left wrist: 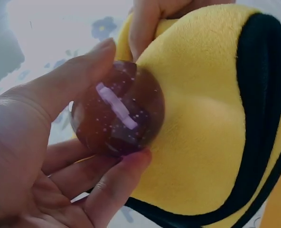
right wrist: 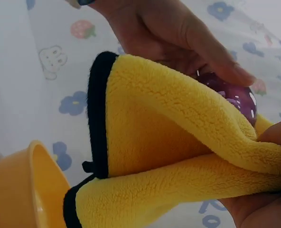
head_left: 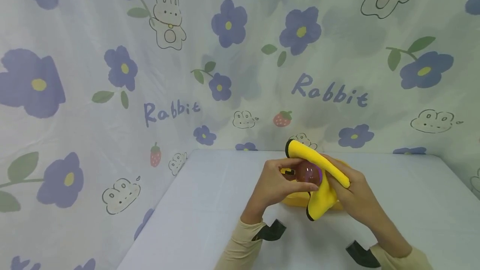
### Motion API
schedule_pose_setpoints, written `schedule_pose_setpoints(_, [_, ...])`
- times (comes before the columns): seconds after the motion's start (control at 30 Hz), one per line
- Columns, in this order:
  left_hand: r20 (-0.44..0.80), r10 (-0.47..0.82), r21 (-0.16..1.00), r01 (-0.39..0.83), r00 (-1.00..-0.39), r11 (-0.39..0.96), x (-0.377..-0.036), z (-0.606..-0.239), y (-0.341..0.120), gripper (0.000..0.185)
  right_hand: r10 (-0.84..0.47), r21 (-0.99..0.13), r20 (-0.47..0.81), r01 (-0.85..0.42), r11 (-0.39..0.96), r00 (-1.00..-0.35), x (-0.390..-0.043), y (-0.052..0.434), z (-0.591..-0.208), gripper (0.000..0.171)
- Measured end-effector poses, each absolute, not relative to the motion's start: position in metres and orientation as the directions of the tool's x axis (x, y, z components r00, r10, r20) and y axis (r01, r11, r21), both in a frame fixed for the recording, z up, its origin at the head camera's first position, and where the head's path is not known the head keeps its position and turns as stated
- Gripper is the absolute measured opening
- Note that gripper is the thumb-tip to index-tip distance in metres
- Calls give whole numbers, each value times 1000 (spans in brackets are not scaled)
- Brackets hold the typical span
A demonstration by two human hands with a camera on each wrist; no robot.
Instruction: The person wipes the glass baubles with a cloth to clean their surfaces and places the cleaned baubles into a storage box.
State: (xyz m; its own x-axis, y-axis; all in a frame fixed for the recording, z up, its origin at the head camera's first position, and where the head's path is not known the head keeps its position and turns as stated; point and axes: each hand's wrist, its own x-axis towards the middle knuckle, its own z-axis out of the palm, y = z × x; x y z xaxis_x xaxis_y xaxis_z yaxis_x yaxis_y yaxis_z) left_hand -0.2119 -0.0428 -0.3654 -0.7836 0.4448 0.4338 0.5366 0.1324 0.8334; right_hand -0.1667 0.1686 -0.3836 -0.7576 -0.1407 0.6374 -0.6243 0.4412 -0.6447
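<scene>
My left hand (head_left: pixel 271 182) grips a glossy, see-through purple ball (left wrist: pixel 119 109) between thumb and fingertips; pale specks and a light pink strip show in it. My right hand (head_left: pixel 350 191) holds a fluffy yellow cloth (right wrist: pixel 150 118) with a black border, bunched and folded over the fingers. The cloth lies right against the ball's far side, seen from the left wrist. Both hands are raised in front of me, close together. In the right wrist view the cloth covers part of the ball (right wrist: pixel 235 97).
A yellow plastic basin (right wrist: pixel 17 190) stands on the white table (head_left: pixel 187 220), below and behind the hands and partly hidden by them. A pale curtain (head_left: pixel 255 66) printed with purple flowers and rabbits hangs around the back and left.
</scene>
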Motion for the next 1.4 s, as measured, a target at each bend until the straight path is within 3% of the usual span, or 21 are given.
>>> schedule_pose_setpoints(0.57, [511, 316, 834, 551, -799, 44, -218, -368, -42, 43, -101, -744, 573, -568, 351, -813, -162, 161, -385, 46])
schedule_pose_setpoints(0.93, [479, 243, 864, 502, -843, 37, -221, -371, -41, 68, -92, -745, 531, -516, 422, -843, -155, 158, -377, 46])
schedule_pose_setpoints(1.2, [455, 210, 866, 485, -865, 123, -225, -372, -44, 62, -99, -744, 510, -496, 448, -854, -144, 156, -372, 48])
schedule_pose_setpoints(1.4, [432, 229, 861, 474, -872, 183, -225, -371, -46, 56, -101, -706, 562, -540, 458, -821, -143, 153, -372, 48])
